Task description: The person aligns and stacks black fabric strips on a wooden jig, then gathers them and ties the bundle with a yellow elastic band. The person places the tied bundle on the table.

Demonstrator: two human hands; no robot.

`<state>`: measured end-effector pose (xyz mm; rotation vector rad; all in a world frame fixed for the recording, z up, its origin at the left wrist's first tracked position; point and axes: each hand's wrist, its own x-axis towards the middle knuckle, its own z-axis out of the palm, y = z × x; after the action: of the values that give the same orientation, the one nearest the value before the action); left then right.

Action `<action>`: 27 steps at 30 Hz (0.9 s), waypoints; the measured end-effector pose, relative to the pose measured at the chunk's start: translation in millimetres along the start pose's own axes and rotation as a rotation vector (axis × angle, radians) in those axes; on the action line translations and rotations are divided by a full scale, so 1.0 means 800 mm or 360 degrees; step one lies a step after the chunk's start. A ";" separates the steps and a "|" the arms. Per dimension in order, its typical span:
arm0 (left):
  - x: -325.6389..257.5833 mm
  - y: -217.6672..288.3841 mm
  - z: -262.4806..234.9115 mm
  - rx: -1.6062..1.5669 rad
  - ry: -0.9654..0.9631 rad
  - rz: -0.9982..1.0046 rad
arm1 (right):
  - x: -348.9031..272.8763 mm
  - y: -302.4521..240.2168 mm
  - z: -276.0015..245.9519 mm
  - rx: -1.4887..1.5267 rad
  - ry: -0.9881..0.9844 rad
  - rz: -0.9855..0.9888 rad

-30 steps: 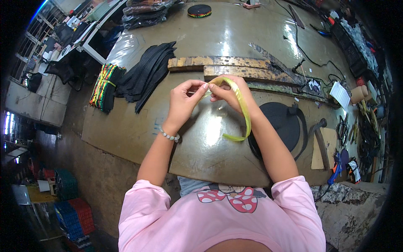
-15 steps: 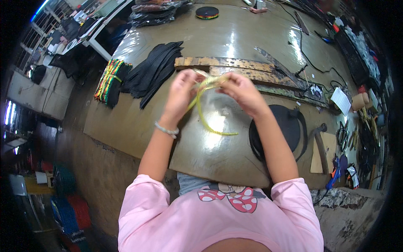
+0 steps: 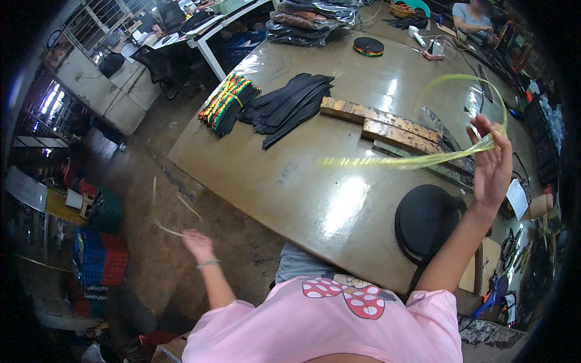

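My right hand [image 3: 491, 160] is raised over the right side of the table and grips a long yellow-green strip [image 3: 411, 161] that whips out to the left and loops above the fingers, blurred by motion. My left hand [image 3: 197, 243] is flung out low to the left, off the table and over the floor, pinching a thin pale sliver [image 3: 172, 212] peeled from the strip. Between them lies the shiny olive table [image 3: 302, 187].
A round black disc [image 3: 426, 221] lies near the table's front edge. Wooden blocks [image 3: 387, 124] sit mid-table, with black strips [image 3: 290, 106] and a striped bundle [image 3: 229, 103] at the far left. Crates [image 3: 100, 257] stand on the floor. Tools crowd the right edge. Another person sits far back.
Both hands were together at the table's middle holding the strip. They have now flung apart: the left hand down to the floor side, the right hand up and right with the strip trailing.
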<state>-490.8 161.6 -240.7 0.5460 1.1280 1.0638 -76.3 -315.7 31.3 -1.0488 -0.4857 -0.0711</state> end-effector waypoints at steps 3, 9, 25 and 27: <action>-0.066 -0.126 0.038 0.0741 -0.0265 -0.0002 | -0.017 -0.008 0.051 -0.0032 -0.0178 0.0065; -0.141 -0.180 0.126 0.0281 -0.0467 -0.0669 | -0.062 -0.006 0.109 0.0240 -0.0417 0.0507; -0.282 -0.022 0.072 0.0254 -0.1684 -0.1136 | -0.191 0.045 0.145 -0.1240 -0.1995 0.0552; -0.315 -0.013 0.094 0.0595 -0.1802 -0.0294 | -0.214 0.059 0.168 -0.1264 -0.2204 0.0660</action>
<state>-429.4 -56.0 -106.5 1.1230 0.3308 0.2408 -262.5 -207.5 -24.4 -1.8862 -1.5414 0.9660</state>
